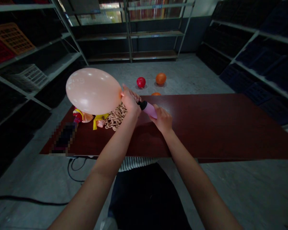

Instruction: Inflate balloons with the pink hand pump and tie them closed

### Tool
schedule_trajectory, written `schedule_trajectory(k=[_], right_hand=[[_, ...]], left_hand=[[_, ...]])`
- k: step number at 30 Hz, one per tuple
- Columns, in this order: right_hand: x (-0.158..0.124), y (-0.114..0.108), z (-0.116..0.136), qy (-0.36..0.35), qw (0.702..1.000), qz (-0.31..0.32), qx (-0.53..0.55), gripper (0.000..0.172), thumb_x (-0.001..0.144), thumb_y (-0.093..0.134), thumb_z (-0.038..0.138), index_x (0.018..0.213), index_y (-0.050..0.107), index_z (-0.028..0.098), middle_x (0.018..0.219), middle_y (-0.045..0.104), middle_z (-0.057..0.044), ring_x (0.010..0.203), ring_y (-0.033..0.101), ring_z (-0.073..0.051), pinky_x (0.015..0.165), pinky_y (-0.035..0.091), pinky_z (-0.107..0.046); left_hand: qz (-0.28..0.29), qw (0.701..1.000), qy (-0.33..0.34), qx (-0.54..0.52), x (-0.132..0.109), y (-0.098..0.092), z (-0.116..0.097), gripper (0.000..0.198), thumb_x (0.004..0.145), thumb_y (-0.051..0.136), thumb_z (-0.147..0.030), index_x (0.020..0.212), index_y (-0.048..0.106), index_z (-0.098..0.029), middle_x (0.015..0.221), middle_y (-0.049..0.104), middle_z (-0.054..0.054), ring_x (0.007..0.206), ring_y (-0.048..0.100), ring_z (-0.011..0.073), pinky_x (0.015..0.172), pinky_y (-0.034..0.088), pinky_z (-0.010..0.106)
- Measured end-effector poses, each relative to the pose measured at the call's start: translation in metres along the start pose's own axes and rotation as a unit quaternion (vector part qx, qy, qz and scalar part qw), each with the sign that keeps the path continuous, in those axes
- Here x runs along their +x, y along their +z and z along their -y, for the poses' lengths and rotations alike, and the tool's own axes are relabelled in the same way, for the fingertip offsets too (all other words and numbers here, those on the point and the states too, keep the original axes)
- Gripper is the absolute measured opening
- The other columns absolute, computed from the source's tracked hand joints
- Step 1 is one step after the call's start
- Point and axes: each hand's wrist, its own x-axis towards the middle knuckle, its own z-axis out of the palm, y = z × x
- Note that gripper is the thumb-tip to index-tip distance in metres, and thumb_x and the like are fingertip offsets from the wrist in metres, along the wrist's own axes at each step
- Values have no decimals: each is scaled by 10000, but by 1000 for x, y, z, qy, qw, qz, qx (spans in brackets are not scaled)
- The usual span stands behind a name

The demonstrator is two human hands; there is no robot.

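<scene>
A large inflated peach balloon (93, 91) extends to the left from my left hand (131, 99), whose fingers are closed around its neck. The black end of a pink balloon pump (150, 110) meets that hand; the nozzle tip is hidden by the fingers. My right hand (162, 118) is wrapped round the pink body of the pump. Beneath the balloon and my left wrist lies a heap of beige twisted balloons or cord (116, 117); I cannot tell which. Beside it are yellow and peach pieces (99, 122) that look like flat balloons or wrappers.
The dark red table (206, 127) spans in front of me. A pixelated dark object (65, 135) lies at its left end. On the floor beyond are a red balloon (141, 82) and orange balloons (161, 79). Shelves with crates (13, 38) stand around; a black cable (26, 199) runs at lower left.
</scene>
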Motion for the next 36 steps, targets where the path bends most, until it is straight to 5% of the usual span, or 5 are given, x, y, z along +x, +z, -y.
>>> schedule_trajectory(k=[7,16,20,27,36], right_hand=[[0,-2,1,-36,999,-16,-14,524,983,503,458,1454,454,233,1076,666,-112,938,598,-263,773,415,-346],[0,-4,3,-59,998,-17,-9,509,987,501,426,1455,464,229,1112,670,-109,986,590,-263,845,426,-357],[-1,-4,5,-79,997,-20,7,506,987,507,424,1450,475,223,1135,671,-109,977,606,-248,839,435,-346],[0,0,0,-70,995,-69,30,498,946,584,415,1386,532,188,1051,698,-113,872,642,-238,739,454,-329],[-1,4,-4,-13,997,-72,21,515,952,553,461,1388,506,191,987,684,-95,818,632,-230,670,438,-312]], left_hand=[[-16,1000,-7,7,21,-14,-28,469,990,441,-229,572,228,-216,412,207,-64,310,227,84,358,234,241],[-11,1000,19,14,35,-19,-125,492,1007,429,-293,585,192,-204,415,194,-63,330,202,75,375,234,217],[4,999,38,20,33,-18,-147,500,1002,446,-327,587,193,-209,436,177,-59,339,191,84,372,233,234],[43,995,91,23,30,-3,-117,559,1037,406,-498,603,185,-224,443,157,-54,355,174,90,384,185,256],[62,997,21,36,-1,12,-6,567,1035,364,-545,587,219,-230,450,140,-70,343,147,83,381,139,276]])
